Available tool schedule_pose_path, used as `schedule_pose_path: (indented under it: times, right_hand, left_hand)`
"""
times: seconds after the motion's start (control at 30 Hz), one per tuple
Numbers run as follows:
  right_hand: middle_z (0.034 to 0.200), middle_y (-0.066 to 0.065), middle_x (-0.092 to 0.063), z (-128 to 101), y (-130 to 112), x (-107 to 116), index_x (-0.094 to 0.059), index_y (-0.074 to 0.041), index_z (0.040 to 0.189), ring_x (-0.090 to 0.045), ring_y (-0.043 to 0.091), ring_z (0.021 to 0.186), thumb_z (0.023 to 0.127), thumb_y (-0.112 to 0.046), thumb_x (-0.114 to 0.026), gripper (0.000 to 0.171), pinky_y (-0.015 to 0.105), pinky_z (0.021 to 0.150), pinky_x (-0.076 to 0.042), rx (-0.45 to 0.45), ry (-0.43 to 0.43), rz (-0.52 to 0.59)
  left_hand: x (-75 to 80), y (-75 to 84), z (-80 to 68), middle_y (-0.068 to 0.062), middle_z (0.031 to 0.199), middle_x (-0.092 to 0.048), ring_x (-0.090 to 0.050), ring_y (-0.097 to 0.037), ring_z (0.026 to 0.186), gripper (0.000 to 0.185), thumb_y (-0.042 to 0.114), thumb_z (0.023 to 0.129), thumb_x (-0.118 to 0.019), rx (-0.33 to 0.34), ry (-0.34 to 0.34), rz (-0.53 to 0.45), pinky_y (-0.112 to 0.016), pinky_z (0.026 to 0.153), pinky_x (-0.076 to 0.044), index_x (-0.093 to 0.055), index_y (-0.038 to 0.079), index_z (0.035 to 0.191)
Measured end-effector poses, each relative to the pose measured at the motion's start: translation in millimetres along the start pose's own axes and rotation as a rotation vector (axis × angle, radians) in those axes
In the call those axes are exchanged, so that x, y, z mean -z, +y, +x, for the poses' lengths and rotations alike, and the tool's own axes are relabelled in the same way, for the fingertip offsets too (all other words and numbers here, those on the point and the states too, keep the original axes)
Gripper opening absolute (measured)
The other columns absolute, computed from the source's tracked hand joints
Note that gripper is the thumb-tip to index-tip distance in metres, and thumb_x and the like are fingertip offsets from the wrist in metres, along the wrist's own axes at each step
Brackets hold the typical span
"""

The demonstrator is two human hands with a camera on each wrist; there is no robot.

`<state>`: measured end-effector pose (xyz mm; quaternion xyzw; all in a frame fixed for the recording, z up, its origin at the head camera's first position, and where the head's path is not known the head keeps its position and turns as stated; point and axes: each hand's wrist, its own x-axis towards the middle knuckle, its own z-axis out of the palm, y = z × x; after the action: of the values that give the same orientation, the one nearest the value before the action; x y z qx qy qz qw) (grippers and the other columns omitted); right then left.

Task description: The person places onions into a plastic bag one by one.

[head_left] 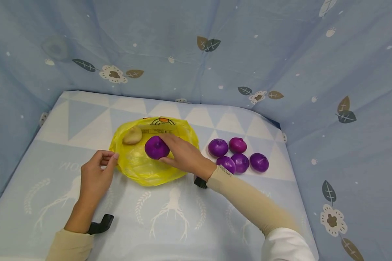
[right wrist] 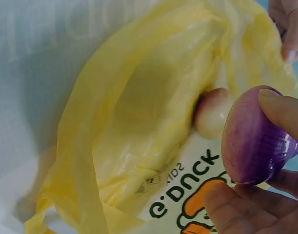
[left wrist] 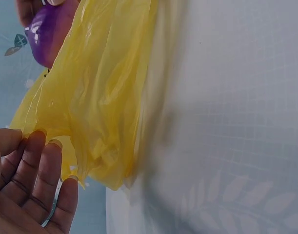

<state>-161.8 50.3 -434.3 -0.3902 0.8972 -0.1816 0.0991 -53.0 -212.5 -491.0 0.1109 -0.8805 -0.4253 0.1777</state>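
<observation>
1. Nearest the camera, two beige sleeves [head_left: 248,199] reach forward over a pale blue patterned sheet [head_left: 170,217] that covers the table.
2. On the near left, the left hand [head_left: 94,174] pinches the near-left edge of a yellow plastic bag [head_left: 147,166] between thumb and curled fingers [left wrist: 39,165]; the left wrist view shows the fingertips touching the crumpled rim.
3. At the middle, the bag lies flat on the sheet, printed side up, with its lettering towards the far edge.
4. Over the bag, the right hand [head_left: 183,154] grips a purple onion [head_left: 156,147], fingers curled round its right side; the right wrist view shows thumb and fingers wrapped about it, just above the bag's print.
5. A pale, tan-coloured bulb [head_left: 132,136] sits at the bag's far-left part, just beside the held onion but apart from it.
6. To the right, five more purple onions [head_left: 236,156] lie clustered on the sheet, near the right forearm.
7. Blue leaf-printed cloth walls [head_left: 215,54] enclose the far and right sides.
</observation>
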Motion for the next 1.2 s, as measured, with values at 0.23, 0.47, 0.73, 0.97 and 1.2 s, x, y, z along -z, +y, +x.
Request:
schedule_pose_path:
  times: [0.23, 0.47, 0.73, 0.97, 1.2]
  right_hand:
    - [0.149, 0.009, -0.055, 20.1, 4.6, -9.1, -0.041, -0.009, 0.157, -0.057, 0.021, 0.131, 0.096, -0.040, -0.077, 0.077, 0.031, 0.110, -0.046, -0.045, -0.007, -0.002]
    - [0.155, 0.010, -0.051, 41.1, 8.6, -18.0, -0.039, -0.007, 0.158, -0.052, 0.022, 0.138, 0.096, -0.040, -0.077, 0.080, 0.034, 0.114, -0.042, -0.103, -0.015, 0.006]
    - [0.152, 0.003, -0.054, 61.3, 19.5, -29.1, -0.047, -0.012, 0.154, -0.050, 0.016, 0.139, 0.095, -0.031, -0.081, 0.071, 0.026, 0.117, -0.034, -0.160, 0.009, 0.082]
    - [0.147, 0.008, -0.058, 73.0, 27.6, -41.8, -0.046, -0.008, 0.154, -0.055, 0.020, 0.134, 0.097, -0.037, -0.077, 0.071, 0.029, 0.112, -0.042, -0.231, 0.039, 0.101]
    - [0.141, 0.009, -0.062, 81.1, 29.6, -47.9, -0.048, -0.006, 0.152, -0.060, 0.022, 0.126, 0.100, -0.042, -0.072, 0.068, 0.032, 0.107, -0.048, -0.305, 0.054, 0.097]
  left_hand:
    - [0.4, -0.9, -0.1, -0.014, 0.094, -0.072, -0.060, -0.019, 0.085, 0.021, 0.019, 0.103, -0.069, -0.010, 0.001, -0.002, -0.010, 0.066, -0.039, -0.067, -0.001, 0.109]
    - [3.1, -3.0, -0.1, -0.012, 0.093, -0.073, -0.059, -0.013, 0.083, 0.019, 0.018, 0.102, -0.070, -0.019, 0.012, -0.003, -0.010, 0.066, -0.040, -0.068, 0.000, 0.109]
    - [4.4, -2.5, 1.8, -0.012, 0.093, -0.072, -0.058, -0.014, 0.083, 0.020, 0.020, 0.104, -0.069, -0.024, 0.001, -0.003, -0.011, 0.065, -0.040, -0.067, 0.000, 0.109]
    - [4.0, -2.0, 2.7, -0.014, 0.094, -0.072, -0.061, -0.020, 0.084, 0.021, 0.020, 0.104, -0.069, -0.004, -0.013, -0.007, -0.011, 0.065, -0.040, -0.067, 0.000, 0.110]
    - [3.7, -2.6, 2.2, -0.013, 0.093, -0.072, -0.058, -0.015, 0.083, 0.020, 0.020, 0.104, -0.069, 0.001, -0.008, -0.006, -0.011, 0.065, -0.040, -0.068, 0.000, 0.110]
